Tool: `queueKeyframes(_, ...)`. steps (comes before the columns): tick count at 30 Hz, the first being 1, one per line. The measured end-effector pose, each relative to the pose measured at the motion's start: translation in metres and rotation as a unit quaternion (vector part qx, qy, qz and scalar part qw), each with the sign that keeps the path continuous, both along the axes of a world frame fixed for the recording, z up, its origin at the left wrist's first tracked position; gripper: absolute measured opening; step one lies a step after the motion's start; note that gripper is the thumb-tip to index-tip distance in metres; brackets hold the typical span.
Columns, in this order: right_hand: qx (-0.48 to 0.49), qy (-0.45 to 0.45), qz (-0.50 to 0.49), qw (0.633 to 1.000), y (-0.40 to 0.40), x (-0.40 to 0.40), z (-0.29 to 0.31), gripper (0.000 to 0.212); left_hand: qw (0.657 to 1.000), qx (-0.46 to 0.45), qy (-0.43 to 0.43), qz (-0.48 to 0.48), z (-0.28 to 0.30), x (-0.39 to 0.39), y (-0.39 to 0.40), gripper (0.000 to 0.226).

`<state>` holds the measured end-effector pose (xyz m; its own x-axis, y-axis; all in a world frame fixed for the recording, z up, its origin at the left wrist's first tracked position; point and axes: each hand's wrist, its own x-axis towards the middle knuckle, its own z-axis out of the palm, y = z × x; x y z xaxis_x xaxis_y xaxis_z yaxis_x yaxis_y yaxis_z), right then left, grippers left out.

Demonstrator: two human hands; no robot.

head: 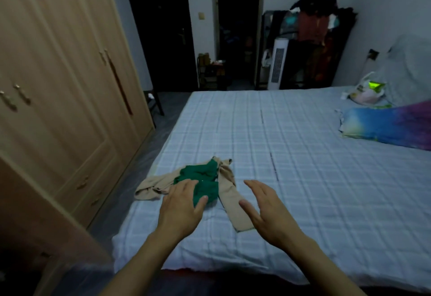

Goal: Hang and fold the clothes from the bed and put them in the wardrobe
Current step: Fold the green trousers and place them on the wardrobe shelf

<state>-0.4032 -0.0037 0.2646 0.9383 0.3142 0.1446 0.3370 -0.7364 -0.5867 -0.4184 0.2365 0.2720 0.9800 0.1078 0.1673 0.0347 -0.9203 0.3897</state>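
Left hand [180, 204] extended palm-down, fingers straight, grip open, fingertips resting on green garment [203, 179]. Right hand [265, 207] raised beside it, palm inward, fingers spread, holding nothing. Green piece bunched atop beige garment [229, 199] near bed [303, 179] left edge; beige long axis pointing toward near edge. Wardrobe [58, 85] left.

Matt checked cloth bedsheet [291, 155]; smooth wood wardrobe [58, 85].
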Motion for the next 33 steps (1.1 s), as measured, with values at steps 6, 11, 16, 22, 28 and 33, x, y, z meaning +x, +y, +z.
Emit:
queueKeyframes(6,0.025,0.035,-0.033,0.999,-0.023,0.017,-0.021,0.063,1.0,-0.013,0.011,0.014,0.002,0.027,-0.006,0.052)
queueKeyframes(11,0.01,0.056,-0.014,0.998,-0.009,0.038,-0.037,0.062,0.999,-0.023,-0.004,0.025,-0.005,0.044,0.017,0.047)
queueKeyframes(16,0.0,0.073,-0.005,0.997,0.016,0.072,-0.051,0.06,0.997,-0.061,0.003,0.042,-0.028,0.077,0.056,0.039)
queueKeyframes(22,-0.044,0.087,0.007,0.995,0.074,0.143,-0.068,0.061,0.993,-0.102,0.026,0.052,-0.068,0.141,0.118,0.037)
queueKeyframes(28,-0.069,0.122,0.014,0.99,0.159,0.221,-0.091,0.056,0.985,-0.149,0.065,0.051,-0.112,0.211,0.196,0.03)
queueKeyframes(33,-0.099,0.135,0.013,0.986,0.223,0.27,-0.12,0.059,0.979,-0.162,0.112,0.051,-0.155,0.267,0.248,0.033)
